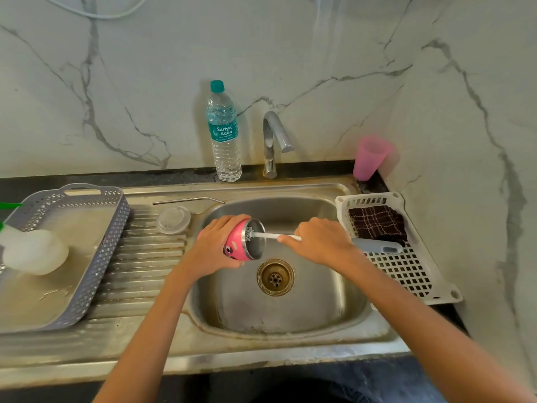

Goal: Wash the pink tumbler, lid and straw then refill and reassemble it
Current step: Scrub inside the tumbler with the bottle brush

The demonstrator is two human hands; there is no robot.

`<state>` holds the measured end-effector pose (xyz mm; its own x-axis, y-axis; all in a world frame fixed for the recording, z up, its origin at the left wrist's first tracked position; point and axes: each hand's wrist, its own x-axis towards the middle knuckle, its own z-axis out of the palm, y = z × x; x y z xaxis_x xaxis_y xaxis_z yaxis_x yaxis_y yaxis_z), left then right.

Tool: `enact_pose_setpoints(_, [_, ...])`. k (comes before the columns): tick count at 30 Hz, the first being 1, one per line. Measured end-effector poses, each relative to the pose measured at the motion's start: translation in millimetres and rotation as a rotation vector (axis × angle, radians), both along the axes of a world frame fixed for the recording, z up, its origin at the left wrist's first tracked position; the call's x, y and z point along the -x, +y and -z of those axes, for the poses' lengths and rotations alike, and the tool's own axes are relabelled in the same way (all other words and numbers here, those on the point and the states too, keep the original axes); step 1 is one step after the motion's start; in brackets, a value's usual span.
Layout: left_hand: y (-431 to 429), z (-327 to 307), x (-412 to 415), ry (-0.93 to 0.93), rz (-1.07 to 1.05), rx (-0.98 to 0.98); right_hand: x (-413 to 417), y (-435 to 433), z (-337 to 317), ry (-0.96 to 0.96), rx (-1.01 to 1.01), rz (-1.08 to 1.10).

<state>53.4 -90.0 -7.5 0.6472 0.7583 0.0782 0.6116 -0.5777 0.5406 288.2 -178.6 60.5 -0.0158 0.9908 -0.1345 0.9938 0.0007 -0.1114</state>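
Observation:
My left hand grips the pink tumbler on its side over the sink basin, its steel mouth turned to the right. My right hand holds a white bottle brush by its shaft, with the grey handle end sticking out behind the hand. The bristle head sits inside the tumbler's mouth. The clear lid lies on the ribbed drainboard left of the basin. The bent metal straw lies along the sink's back rim, above the lid.
A capped water bottle stands behind the sink beside the faucet. A pink plastic cup sits in the back right corner. A white basket with a brown checked cloth is right; a grey tray with a white bottle is left.

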Motion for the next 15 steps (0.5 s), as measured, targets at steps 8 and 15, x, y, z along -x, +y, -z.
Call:
enact_pose_setpoints(8, [-6,2,1,-0.018,-0.021,0.047,-8,-3,-21,-0.063,-0.058,-0.040])
enact_pose_setpoints(15, [-6,3,6,-0.032,-0.033,0.046,-9,-9,-34,-0.040,-0.053,-0.049])
